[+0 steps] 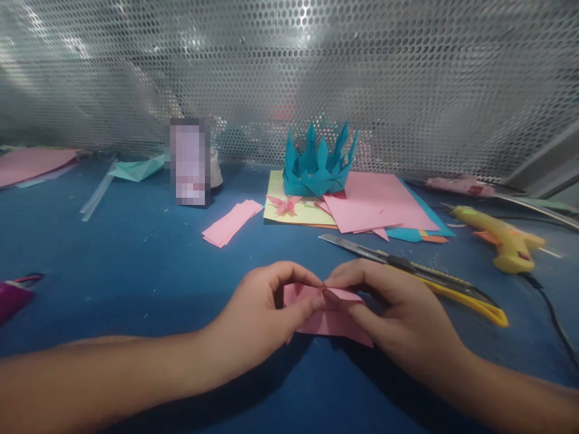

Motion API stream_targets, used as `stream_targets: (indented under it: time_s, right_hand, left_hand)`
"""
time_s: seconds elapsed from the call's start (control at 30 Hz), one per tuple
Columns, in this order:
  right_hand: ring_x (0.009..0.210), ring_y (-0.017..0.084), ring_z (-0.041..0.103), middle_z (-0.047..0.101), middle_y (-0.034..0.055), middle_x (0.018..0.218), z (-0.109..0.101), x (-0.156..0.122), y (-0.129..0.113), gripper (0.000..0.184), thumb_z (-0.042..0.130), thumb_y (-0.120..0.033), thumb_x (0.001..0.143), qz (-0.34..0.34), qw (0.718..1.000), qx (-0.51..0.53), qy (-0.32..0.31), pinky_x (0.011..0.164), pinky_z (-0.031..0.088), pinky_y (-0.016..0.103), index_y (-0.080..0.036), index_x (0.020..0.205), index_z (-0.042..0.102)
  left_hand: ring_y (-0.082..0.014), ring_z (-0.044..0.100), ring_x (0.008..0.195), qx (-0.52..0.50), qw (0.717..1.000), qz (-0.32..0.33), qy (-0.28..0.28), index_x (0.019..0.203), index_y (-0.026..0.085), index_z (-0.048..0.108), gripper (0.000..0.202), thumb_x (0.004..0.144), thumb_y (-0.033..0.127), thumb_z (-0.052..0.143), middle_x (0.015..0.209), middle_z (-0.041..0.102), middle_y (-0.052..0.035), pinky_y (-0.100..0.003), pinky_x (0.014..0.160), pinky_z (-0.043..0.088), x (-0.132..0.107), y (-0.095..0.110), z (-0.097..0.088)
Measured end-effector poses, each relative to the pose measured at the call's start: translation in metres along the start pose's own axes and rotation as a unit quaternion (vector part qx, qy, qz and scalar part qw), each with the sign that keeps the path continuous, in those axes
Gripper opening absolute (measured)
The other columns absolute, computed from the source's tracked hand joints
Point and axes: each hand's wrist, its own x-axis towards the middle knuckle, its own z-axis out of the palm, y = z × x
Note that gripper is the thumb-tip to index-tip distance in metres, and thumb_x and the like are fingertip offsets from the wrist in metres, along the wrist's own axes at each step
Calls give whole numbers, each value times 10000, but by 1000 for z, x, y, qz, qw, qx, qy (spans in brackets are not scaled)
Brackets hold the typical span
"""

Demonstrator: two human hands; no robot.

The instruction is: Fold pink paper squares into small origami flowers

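Observation:
A small pink paper piece point(326, 318) lies on the blue table point(136, 265) between my two hands. My left hand point(262, 316) pinches its left part with thumb and forefinger. My right hand point(398, 316) pinches its right part, fingertips meeting those of the left hand at the top fold. Both hands are closed on the paper.
A yellow-handled utility knife point(420, 277) lies just behind my right hand. A yellow glue gun point(506, 241) is at the right. A teal paper crown point(319, 163) stands on pink sheets point(380, 205). A stack of pink strips point(231, 223) lies mid-table. A perforated metal wall point(289, 72) closes the back.

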Motion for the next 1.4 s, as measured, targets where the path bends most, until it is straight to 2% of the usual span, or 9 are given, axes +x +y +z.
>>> stream_targets:
  time_s: [0.13, 0.3, 0.5, 0.63, 0.77, 1.0, 1.17, 1.4]
  right_hand:
    - [676, 101, 636, 686, -3, 745, 1, -1, 0, 144, 515, -84, 775, -16, 1000, 6, 1, 618, 495, 184, -187, 773, 616]
    - [645, 102, 628, 683, -4, 723, 1, 0, 0, 130, 521, -100, 777, -13, 1000, -5, 2, 590, 489, 188, -188, 757, 614]
    - [615, 112, 612, 670, -7, 699, 0, -2, 0, 119, 521, -121, 783, -1, 1000, -13, -9, 551, 479, 211, -194, 749, 608]
    - [619, 114, 610, 668, -8, 709, 0, -4, 0, 119, 521, -120, 786, 0, 1000, -13, -11, 557, 480, 217, -196, 755, 608]
    - [613, 103, 608, 668, -12, 703, 0, -3, -1, 123, 521, -120, 784, 3, 1000, -16, -8, 557, 476, 203, -195, 751, 613]
    - [616, 94, 609, 667, -19, 702, 2, -2, -4, 139, 512, -106, 776, 2, 1000, -6, -13, 560, 472, 187, -198, 749, 612]
    - [599, 100, 602, 659, -17, 684, 3, -2, -6, 125, 517, -122, 777, 11, 1000, -12, -22, 558, 468, 200, -196, 742, 612]
    - [619, 119, 607, 665, -7, 703, 3, -3, -4, 122, 514, -135, 781, 2, 999, -31, -28, 567, 475, 223, -202, 756, 613]
  left_hand:
    - [-71, 439, 477, 9, 1000, -15, 0, 877, 198, 637, 219, 770, 389, 625, 615, 555, 52, -189, 460, 353, 0, 1, -1]
    - [-106, 515, 634, 29, 1000, 0, 10, 848, 206, 653, 174, 759, 355, 642, 748, 623, 23, -212, 586, 417, 1, 1, -2]
    - [-118, 552, 692, 29, 999, 1, 14, 833, 217, 629, 168, 755, 364, 649, 775, 629, 25, -225, 646, 443, 1, 1, -1]
    - [-110, 542, 650, 26, 1000, 0, 2, 832, 215, 607, 174, 757, 367, 645, 748, 613, 27, -215, 591, 445, 1, -2, -1]
    - [-93, 534, 642, -6, 1000, 21, -8, 891, 227, 569, 131, 778, 269, 619, 796, 593, 36, -193, 555, 455, 0, -7, 0]
    - [-36, 479, 487, -38, 998, 45, -12, 972, 248, 469, 271, 759, 122, 579, 824, 581, 54, -139, 419, 425, 1, -13, 3]
    - [-36, 479, 468, -30, 999, 43, -10, 939, 236, 458, 257, 751, 103, 571, 733, 536, 71, -141, 420, 432, 2, -12, 2]
    - [-46, 485, 522, -23, 998, 52, -15, 890, 219, 459, 213, 746, 88, 546, 726, 519, 72, -153, 462, 429, -2, -10, 3]
